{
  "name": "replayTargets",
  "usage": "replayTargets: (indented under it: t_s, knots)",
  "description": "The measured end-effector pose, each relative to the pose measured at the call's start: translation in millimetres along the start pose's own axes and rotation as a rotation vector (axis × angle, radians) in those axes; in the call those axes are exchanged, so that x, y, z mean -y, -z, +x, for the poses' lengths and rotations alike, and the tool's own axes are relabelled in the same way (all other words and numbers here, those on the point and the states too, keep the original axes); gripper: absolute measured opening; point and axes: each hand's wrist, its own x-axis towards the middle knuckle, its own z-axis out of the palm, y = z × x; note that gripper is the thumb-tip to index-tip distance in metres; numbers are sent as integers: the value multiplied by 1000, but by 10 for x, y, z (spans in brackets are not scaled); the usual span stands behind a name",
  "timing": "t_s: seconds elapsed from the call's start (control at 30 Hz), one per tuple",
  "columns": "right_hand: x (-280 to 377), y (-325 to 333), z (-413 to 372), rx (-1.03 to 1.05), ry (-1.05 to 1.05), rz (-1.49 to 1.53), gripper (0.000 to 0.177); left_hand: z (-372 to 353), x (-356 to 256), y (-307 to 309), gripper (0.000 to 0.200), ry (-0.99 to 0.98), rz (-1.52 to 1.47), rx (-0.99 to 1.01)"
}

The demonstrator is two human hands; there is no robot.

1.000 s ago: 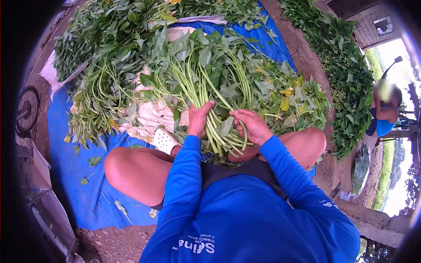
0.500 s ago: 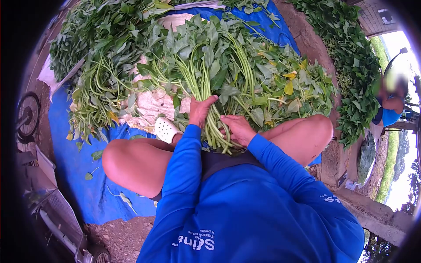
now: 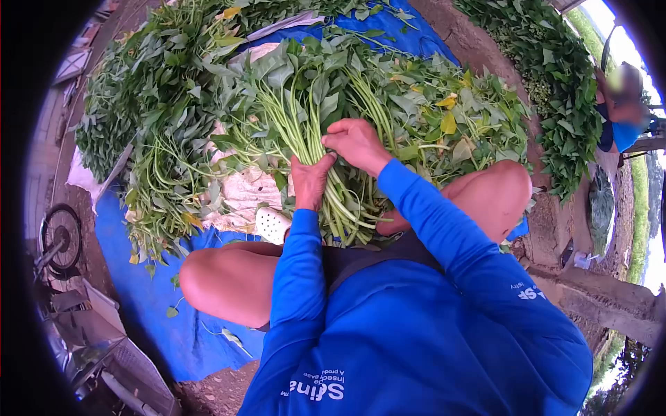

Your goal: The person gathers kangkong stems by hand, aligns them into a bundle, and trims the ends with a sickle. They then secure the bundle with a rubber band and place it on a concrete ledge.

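Observation:
My left hand (image 3: 311, 182) is wrapped around a bunch of long-stemmed leafy greens (image 3: 295, 125), its thumb across the pale green stems. The leaves fan out away from me, and the cut-looking stem ends point toward my lap. Just right of it, my right hand (image 3: 359, 145) is raised with its fingers curled and the fingertips pinched together against the stems. Whatever may be between those fingertips is too small to make out. Loose greens (image 3: 416, 132) lie spread beyond and beside the bunch, some with yellow leaves (image 3: 448, 123).
A larger heap of greens (image 3: 149, 111) lies at the left over pale sacking (image 3: 250, 197) and a blue tarp (image 3: 139, 256). A cream clog (image 3: 272, 224) is by my knee. More greens (image 3: 548, 90) line the right, where another person (image 3: 619, 118) sits. A wheel (image 3: 61, 239) stands far left.
My right hand has moved up from the lower stem ends to the upper stems, beside the left thumb. My left hand still grips the bunch. The view has shifted slightly.

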Motion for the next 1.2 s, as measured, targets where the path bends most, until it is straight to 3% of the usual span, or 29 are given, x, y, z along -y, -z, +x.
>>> replayTargets:
  t_s: [0.1, 0.23, 0.27, 0.43, 0.47, 0.5, 0.53, 0.57, 0.6, 0.63, 0.77, 0.83, 0.87, 0.97, 1.07, 1.2]
  knots:
    - [131, -168, 329, 112, -256, -25, 30, -6, 30, 39, 103, -53, 89, -1]
    - [54, -149, 405, 302, -402, 431, 20, -77, -92, 77, 109, -98, 204, -81]
    - [22, -121, 369, 343, -397, 620, 18, -125, -145, 38, 88, -174, 220, -123]
    - [159, -201, 97, 445, -347, 1187, 22, -10, -49, 188, 69, -166, 181, 30]
    - [-193, -354, 287, 468, -318, 1224, 23, -12, -101, 185, 69, -137, 155, 61]
    - [-147, -390, 287, 444, -320, 1195, 24, -36, -138, 185, 69, -97, 130, 89]
    - [-56, -402, 314, 442, -366, 1122, 26, 7, -130, 247, 56, -17, 122, 71]
    - [71, -296, 356, 465, -370, 844, 38, 29, -52, 331, 52, 23, 6, 74]
    - [279, -167, 327, 319, -316, 431, 47, -22, -155, 348, 43, 51, -10, 32]
    - [402, -7, 249, 145, -175, 246, 49, -3, -192, 416, 44, 48, 43, 20]
    - [558, 653, -254, 433, -198, 3, 28, 3, -491, 439, 49, 50, -121, -8]
    - [436, 580, -580, 503, -42, -159, 25, 5, -578, 428, 48, 20, -86, -13]
    - [429, 545, -709, 548, -117, -114, 26, 4, -603, 396, 48, 4, -89, -33]
    - [144, 167, -826, 341, 81, 131, 23, -21, -624, 312, 48, -35, -91, -36]
    - [256, 155, -930, 243, 289, -118, 20, -14, -633, 309, 48, -67, -68, -49]
    - [446, 530, -1209, 360, 249, -113, 19, 14, -581, 380, 38, -89, -58, -134]
